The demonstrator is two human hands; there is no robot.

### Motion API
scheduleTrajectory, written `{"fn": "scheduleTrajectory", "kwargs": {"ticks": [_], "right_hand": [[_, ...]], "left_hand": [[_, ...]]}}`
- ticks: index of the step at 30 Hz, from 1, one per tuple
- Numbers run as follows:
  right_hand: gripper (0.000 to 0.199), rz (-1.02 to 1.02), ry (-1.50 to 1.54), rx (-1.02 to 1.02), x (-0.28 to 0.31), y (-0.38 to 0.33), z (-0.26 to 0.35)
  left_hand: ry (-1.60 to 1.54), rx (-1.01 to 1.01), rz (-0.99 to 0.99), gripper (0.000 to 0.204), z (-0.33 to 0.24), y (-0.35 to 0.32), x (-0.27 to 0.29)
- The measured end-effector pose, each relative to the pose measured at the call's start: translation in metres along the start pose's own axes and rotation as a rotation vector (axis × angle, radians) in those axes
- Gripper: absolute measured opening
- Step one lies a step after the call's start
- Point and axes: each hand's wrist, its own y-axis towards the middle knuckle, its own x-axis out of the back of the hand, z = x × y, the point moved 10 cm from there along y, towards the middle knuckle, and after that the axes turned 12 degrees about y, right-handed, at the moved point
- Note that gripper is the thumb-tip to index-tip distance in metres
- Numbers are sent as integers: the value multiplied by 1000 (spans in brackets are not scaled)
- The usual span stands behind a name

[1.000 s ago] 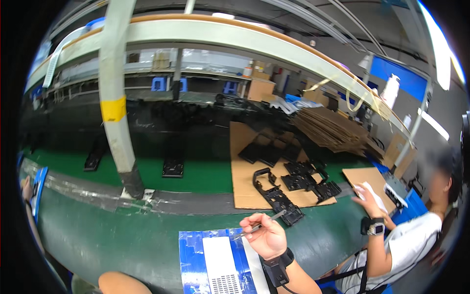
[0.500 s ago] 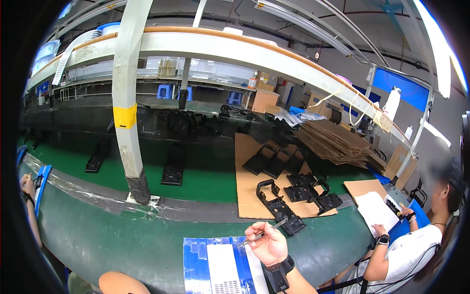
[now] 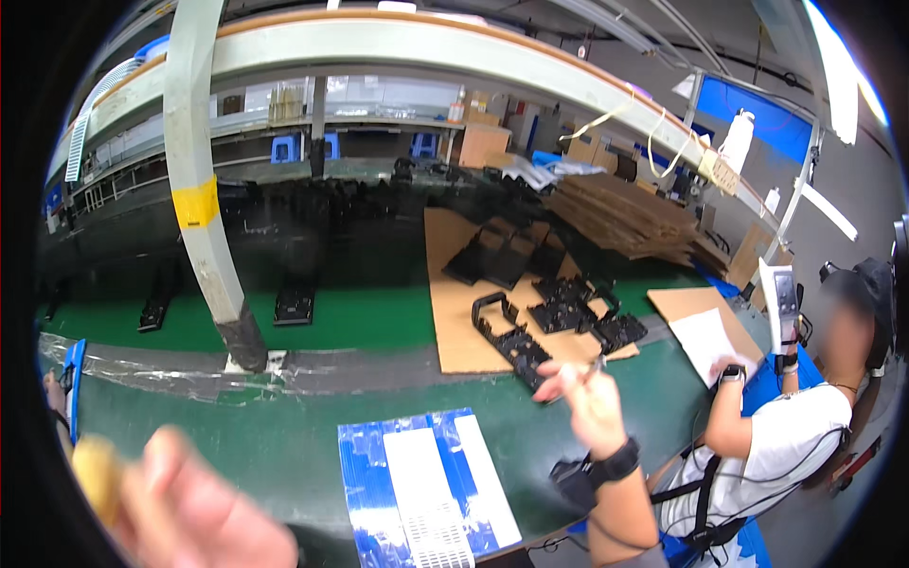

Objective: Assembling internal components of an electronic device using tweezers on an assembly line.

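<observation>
My right hand (image 3: 592, 402) reaches over the bench, thumb and fingers closed on a slim metal tool that looks like tweezers (image 3: 599, 363), mostly hidden by the fingers. Its fingertips are at the near end of a black plastic frame with a loop handle (image 3: 511, 343), which overhangs the cardboard sheet (image 3: 454, 352); whether they touch is unclear. Low at the left, my left hand (image 3: 204, 511) is raised near the camera and smeared by motion. A yellowish rounded patch (image 3: 98, 478) shows at its fingers. Between the hands lies a blue sheet (image 3: 365, 473) bearing white label strips (image 3: 417, 478).
More black frames (image 3: 568, 303) lie on the cardboard, others on the green surface beyond. A post (image 3: 204, 237) rises at the left. Flat cardboard (image 3: 625, 213) is stacked behind. At the right a co-worker (image 3: 795, 426) raises a white device (image 3: 778, 303); another person's hand (image 3: 55, 393) is far left.
My right hand has moved right and away, from above the blue sheet to the black frame. My left hand has come into view. The co-worker has raised a white device.
</observation>
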Motion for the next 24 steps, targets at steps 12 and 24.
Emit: {"fn": "scheduleTrajectory", "kwargs": {"ticks": [12,24], "right_hand": [[28,-177,-730,-346,127,28,-131],[18,-295,417,-739,34,-41,-123]], "left_hand": [[-246,1763,217,24,251,-264,-86],[49,1615,106,30,296,-289,-76]]}}
